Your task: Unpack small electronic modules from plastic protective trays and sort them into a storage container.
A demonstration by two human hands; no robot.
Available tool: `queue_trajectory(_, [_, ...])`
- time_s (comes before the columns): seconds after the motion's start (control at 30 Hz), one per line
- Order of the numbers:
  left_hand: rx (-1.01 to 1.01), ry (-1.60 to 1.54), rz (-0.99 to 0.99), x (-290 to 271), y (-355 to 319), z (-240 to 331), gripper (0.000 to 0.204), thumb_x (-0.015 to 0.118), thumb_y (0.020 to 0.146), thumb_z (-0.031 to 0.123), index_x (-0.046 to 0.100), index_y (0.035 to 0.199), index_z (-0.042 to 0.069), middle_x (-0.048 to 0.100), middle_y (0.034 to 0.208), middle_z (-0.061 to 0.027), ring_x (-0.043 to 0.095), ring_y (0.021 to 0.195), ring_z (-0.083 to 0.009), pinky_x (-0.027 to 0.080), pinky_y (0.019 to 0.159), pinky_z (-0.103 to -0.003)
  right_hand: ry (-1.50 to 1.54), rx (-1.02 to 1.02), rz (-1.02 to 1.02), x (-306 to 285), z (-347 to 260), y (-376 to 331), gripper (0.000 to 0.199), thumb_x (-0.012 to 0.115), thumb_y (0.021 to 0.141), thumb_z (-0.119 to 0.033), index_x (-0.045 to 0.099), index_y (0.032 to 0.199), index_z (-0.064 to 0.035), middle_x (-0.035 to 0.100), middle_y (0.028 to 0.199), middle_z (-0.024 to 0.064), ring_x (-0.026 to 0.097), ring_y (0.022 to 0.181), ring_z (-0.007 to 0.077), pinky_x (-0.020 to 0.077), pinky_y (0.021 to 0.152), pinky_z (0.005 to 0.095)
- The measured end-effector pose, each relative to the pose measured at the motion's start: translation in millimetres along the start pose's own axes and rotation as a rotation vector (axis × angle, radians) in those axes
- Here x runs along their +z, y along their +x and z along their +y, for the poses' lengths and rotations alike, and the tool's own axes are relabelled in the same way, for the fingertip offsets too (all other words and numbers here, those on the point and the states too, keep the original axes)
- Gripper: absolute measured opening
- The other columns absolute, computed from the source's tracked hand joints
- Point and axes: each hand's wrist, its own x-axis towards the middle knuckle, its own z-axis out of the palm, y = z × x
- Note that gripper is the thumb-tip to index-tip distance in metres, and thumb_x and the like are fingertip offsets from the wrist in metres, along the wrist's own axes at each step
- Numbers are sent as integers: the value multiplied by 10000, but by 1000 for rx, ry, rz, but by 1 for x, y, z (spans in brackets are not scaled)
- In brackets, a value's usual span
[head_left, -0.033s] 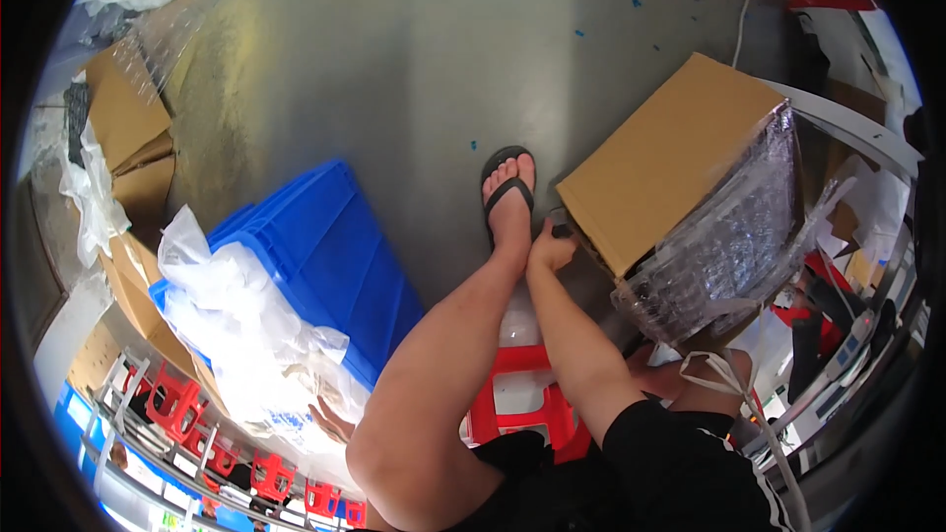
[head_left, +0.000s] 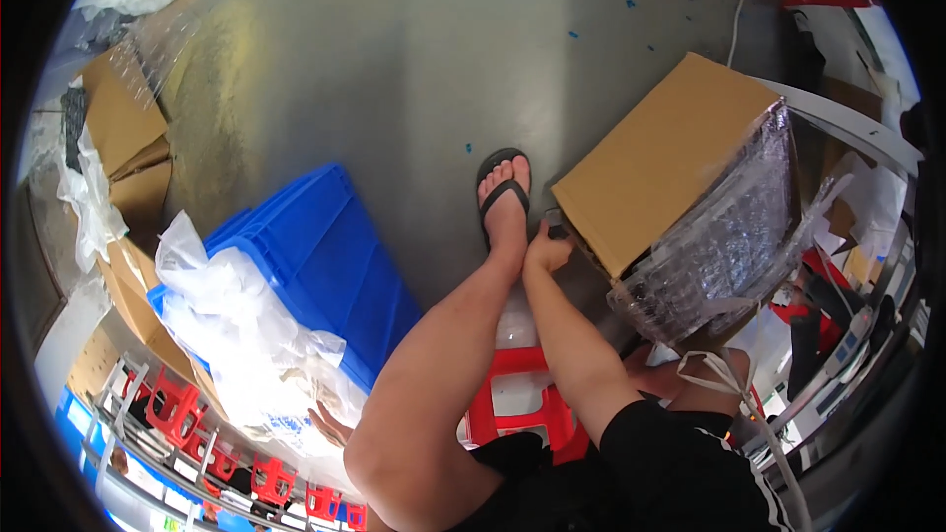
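The right hand point(head_left: 545, 250) reaches down with the arm stretched out, fingers curled onto the low corner of a tilted cardboard box point(head_left: 660, 160) on the floor point(head_left: 374, 69). The left hand point(head_left: 329, 424) is mostly hidden behind the knee beside crumpled plastic bags point(head_left: 246, 335), so I cannot tell its grip.

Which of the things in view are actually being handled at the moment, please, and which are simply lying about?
In hand:
right hand at the corner of the cardboard box
left hand by the white plastic sheeting

Lying about:
blue crate
red stool
flattened cartons
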Motion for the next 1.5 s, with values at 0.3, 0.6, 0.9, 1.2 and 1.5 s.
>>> queue_trajectory(0.3, [64, 70, 146, 9, 1, -11, 478, 325, 1029, 372, 649, 1062, 22, 695, 1070, -138, 653, 1002, -279, 475, 922, -421, 244, 355, 58, 13, -20, 2, 544, 877, 691, -233, 647, 1063, 90, 673, 1128, 225, 663, 1003, 351, 508, 884, 413])
queue_trajectory(0.6, [97, -69, 94, -5, -47, 19, 606, 391, 991, 470, 574, 1236, -54, 628, 1195, -240, 615, 1110, -331, 516, 875, -422, 522, 604, -138, -10, 17, 22, 531, 816, 722, -157, 596, 1130, 102, 647, 1174, 243, 643, 1081, 331, 509, 927, 390])
queue_trajectory(0.9, [-68, -717, 597, -451, -186, 45, 607, 428, 975, 415, 397, 1403, -14, 509, 1384, -190, 594, 1142, -344, 515, 898, -436, 618, 215, -387, -128, -4, -27, 261, 775, 749, -119, 605, 922, -21, 573, 742, 23, 522, 592, 102, 387, 462, 272])
queue_trajectory(1.2, [462, -977, -329, -380, -121, 150, 334, 458, 1022, 205, 445, 1335, 87, 625, 1218, -108, 657, 901, -161, 515, 724, -284, 801, -44, -614, -305, -5, -52, 218, 790, 786, -133, 607, 864, -45, 536, 717, -36, 460, 631, 57, 396, 545, 240])
queue_trajectory(1.5, [501, -712, -545, -255, -86, 255, 457, 501, 963, 126, 369, 1395, 61, 652, 1103, -151, 668, 728, -205, 533, 583, -310, 836, -171, -622, -445, 59, -106, 146, 753, 825, -61, 613, 864, -46, 511, 730, -55, 444, 666, 26, 380, 575, 207])
